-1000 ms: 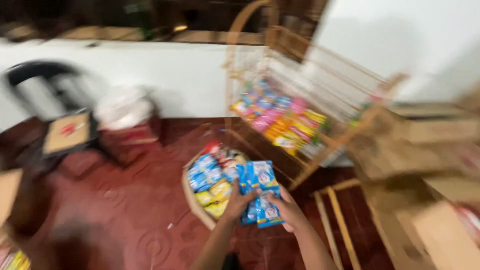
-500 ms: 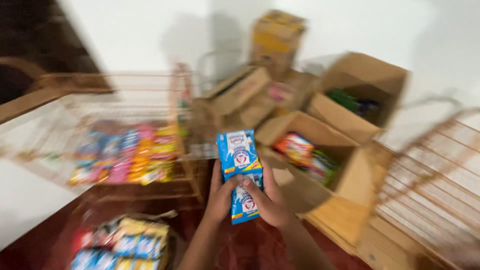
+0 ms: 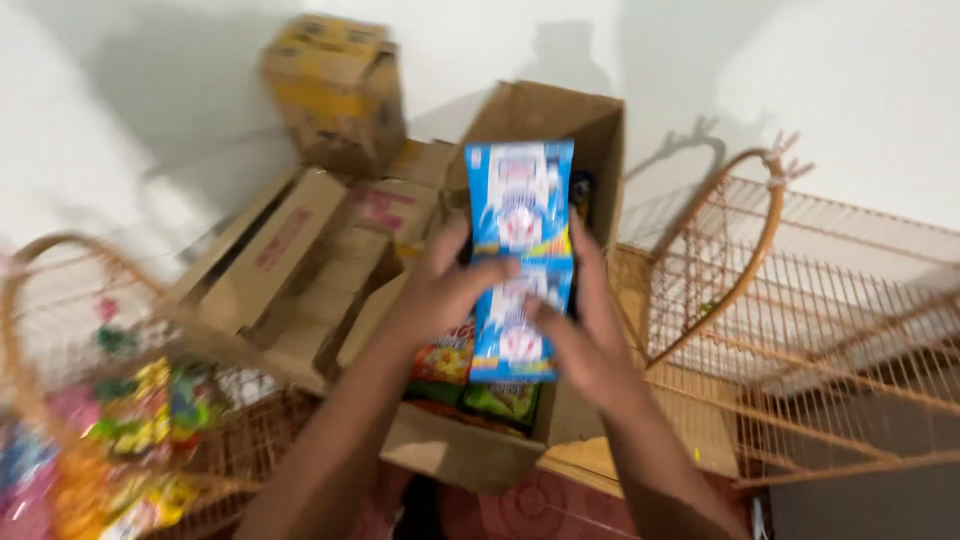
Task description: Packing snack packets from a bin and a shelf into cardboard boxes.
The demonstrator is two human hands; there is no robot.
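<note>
Blue-and-white sachet strip [image 3: 519,260] is pinched between both hands: left hand [image 3: 445,285] fingers and right hand [image 3: 585,330] fingers press its sides, above an open cardboard box [image 3: 470,450] of snack packets [image 3: 445,360].

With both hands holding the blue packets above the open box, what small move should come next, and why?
Probably lower the strip of blue packets a little toward the open cardboard box. The left hand and right hand grip it from either side directly over the box, which already holds other snack packets, so a short downward move seems most natural.
</note>
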